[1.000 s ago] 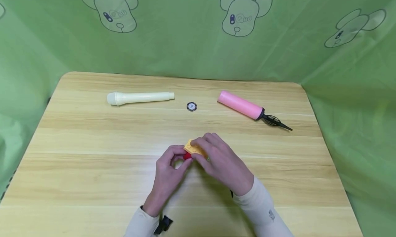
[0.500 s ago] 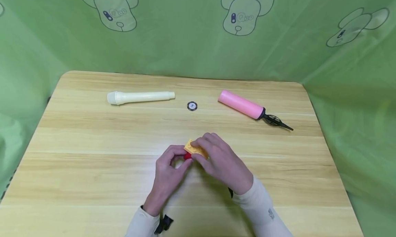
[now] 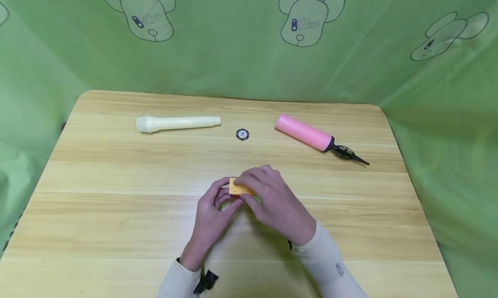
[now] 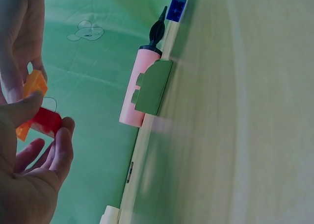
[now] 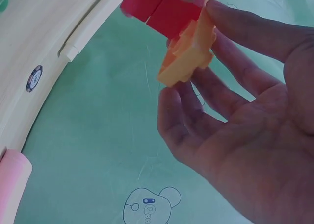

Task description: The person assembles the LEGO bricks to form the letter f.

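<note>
In the head view the left hand (image 3: 212,216) and right hand (image 3: 278,207) meet over the table. Thumb and fingers of the left hand (image 4: 37,170) pinch red bricks (image 4: 46,121), which show a seam between them in the right wrist view. An orange studded brick (image 5: 189,55) is gripped by the right hand (image 5: 245,101), tilted against the red bricks (image 5: 164,11); whether they are joined I cannot tell. Seen from the left wrist, a green brick (image 4: 154,87) and a blue brick (image 4: 176,7) sit on the table, mostly hidden by the right hand from above.
Along the back of the wooden table (image 3: 116,168) lie a cream microphone-shaped object (image 3: 179,122), a round black-and-white chip (image 3: 243,134) and a pink pump (image 3: 303,132) with a black nozzle. A green curtain (image 3: 233,52) hangs around the table.
The orange brick has turned and moved slightly left in the head view, and it now covers nearly all the red there. The left fingers have lifted a little with it.
</note>
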Demonstrator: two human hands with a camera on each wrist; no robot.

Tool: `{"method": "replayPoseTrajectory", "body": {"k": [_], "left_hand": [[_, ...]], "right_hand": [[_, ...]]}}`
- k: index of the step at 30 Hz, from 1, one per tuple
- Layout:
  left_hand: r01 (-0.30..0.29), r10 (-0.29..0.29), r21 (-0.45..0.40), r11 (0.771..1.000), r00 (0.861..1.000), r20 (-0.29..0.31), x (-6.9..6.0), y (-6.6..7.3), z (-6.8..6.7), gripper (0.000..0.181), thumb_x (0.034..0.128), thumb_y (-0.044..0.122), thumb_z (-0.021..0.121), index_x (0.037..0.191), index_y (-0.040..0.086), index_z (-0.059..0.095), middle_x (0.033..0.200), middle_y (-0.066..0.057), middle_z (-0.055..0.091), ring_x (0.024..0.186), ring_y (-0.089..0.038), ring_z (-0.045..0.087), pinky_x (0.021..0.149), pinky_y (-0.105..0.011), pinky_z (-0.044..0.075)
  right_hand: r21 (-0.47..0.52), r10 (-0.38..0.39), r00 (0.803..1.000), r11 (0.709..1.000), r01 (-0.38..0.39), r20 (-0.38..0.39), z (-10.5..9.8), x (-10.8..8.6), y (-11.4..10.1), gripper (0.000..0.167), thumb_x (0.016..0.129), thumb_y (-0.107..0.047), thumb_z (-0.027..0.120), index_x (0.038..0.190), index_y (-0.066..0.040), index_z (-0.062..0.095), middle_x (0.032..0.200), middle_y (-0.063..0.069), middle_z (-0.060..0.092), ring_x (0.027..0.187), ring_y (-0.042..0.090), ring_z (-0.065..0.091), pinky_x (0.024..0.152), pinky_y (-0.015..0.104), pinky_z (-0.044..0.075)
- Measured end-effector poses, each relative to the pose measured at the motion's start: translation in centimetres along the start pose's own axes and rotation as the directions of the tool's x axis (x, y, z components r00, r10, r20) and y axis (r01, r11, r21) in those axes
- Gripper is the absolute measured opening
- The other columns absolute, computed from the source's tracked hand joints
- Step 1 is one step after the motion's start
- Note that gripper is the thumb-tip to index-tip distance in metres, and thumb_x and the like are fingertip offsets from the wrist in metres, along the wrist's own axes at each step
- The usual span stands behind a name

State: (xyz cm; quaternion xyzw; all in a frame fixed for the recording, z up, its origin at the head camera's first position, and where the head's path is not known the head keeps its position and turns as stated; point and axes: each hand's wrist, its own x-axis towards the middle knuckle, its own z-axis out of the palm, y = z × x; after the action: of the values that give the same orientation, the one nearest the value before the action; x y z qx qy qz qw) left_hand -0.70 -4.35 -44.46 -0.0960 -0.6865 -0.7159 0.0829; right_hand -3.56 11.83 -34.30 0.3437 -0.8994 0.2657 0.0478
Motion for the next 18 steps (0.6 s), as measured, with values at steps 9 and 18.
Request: {"method": "replayPoseTrajectory", "body": {"k": [9,18], "left_hand": [[-0.018,0.018,0.011,1.000,0.999,0.047,0.0,-0.4,-0.3,0.046,0.0798,-0.008,0.078,0.122,-0.003,0.062,0.115,-0.015,0.067,0.096,-0.020,0.068,0.088,-0.032,0.060],[0.072,-0.071,0.047,0.996,0.997,-0.022,0.2,0.0,-0.5,0.047,0.0786,-0.007,0.079,0.122,0.001,0.063,0.114,-0.010,0.068,0.095,-0.020,0.068,0.088,-0.034,0.060]], "right_hand": [[-0.011,0.022,0.999,1.000,-0.022,0.042,-0.3,-0.4,0.1,0.038,0.081,-0.007,0.083,0.117,-0.007,0.070,0.118,0.004,0.069,0.110,0.022,0.057,0.087,0.038,0.045],[-0.050,0.139,0.990,0.989,-0.138,0.021,-2.1,-1.7,1.6,0.042,0.082,-0.010,0.083,0.121,-0.006,0.067,0.124,0.008,0.066,0.116,0.027,0.055,0.097,0.044,0.045]]}}
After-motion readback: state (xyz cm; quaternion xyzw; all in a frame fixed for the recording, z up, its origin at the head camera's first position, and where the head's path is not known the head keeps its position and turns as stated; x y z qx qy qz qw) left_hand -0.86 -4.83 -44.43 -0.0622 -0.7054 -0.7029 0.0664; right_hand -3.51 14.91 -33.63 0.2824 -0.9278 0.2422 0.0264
